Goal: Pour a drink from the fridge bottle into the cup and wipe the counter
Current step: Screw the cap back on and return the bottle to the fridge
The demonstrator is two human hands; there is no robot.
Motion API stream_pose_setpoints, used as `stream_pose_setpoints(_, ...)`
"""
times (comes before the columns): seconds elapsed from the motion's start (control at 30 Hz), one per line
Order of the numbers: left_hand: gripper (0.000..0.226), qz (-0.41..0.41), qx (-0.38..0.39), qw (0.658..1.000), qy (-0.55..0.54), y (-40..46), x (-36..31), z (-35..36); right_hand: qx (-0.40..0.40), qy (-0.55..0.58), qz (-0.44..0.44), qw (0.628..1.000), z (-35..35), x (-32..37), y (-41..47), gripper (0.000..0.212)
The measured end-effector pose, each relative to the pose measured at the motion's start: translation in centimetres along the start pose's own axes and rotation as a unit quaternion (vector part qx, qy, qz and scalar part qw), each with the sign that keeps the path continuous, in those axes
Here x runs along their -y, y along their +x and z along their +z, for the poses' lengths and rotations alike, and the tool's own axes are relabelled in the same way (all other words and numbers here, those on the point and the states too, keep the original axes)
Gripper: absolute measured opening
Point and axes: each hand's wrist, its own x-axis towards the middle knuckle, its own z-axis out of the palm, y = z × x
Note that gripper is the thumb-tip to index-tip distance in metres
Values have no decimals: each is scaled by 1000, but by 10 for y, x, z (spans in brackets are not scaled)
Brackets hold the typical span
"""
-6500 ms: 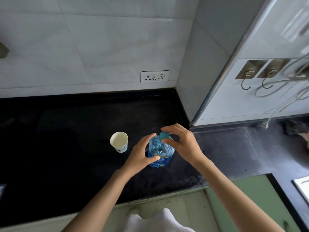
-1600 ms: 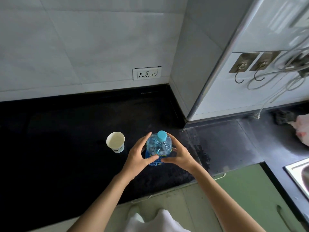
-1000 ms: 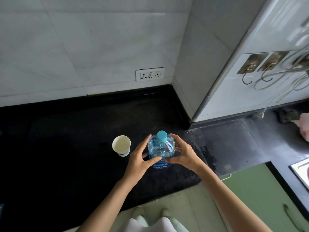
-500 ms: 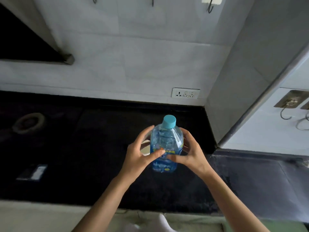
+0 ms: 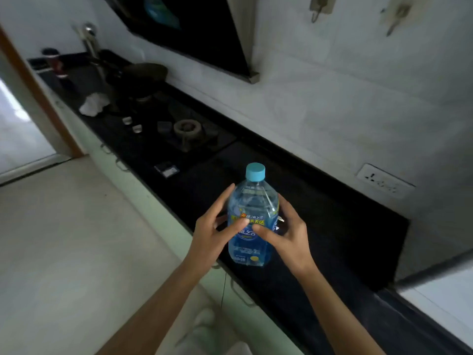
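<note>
A clear plastic bottle (image 5: 252,208) with a blue label and a light blue cap is upright above the front edge of the black counter (image 5: 332,226). My left hand (image 5: 213,229) holds its left side and my right hand (image 5: 286,234) holds its right side, thumbs meeting across the label. The cap is on. The paper cup is almost wholly hidden behind the bottle and my right hand; only a white sliver (image 5: 280,219) shows.
A gas hob (image 5: 186,129) with a dark pan (image 5: 146,73) lies further left on the counter, with a white cloth (image 5: 93,105) beyond it. A range hood (image 5: 204,34) hangs above. A wall socket (image 5: 381,179) sits at right. Pale floor spreads to the left.
The bottle has stayed gripped in both hands. The view has swung left, bringing the hob, pan, cloth and floor into sight, and the cup has slipped behind the bottle.
</note>
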Motion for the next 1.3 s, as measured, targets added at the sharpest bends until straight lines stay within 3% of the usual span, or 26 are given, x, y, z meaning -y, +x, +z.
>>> stream_pose_setpoints(0.3, 71, -23, -237, 971, 21, -86, -12, -84, 198, 81, 7, 977, 119, 3, 1, 69)
stream_pose_setpoints(0.43, 62, -19, -345, 937, 41, -116, -24, -133, 283, 99, -15, 954, 192, 22, 4, 67)
stream_pose_setpoints(0.67, 68, -16, -490, 869, 64, -181, -38, -240, 421, 125, -37, 898, 340, 53, -5, 69)
stream_pose_setpoints(0.93, 65, 4, -561, 824, 81, -236, -60, -370, 490, 169, -48, 854, 499, 93, -31, 62)
stream_pose_setpoints(1.3, 56, 19, -588, 805, 74, -216, -65, -521, 525, 167, -49, 833, 655, 118, 12, 53)
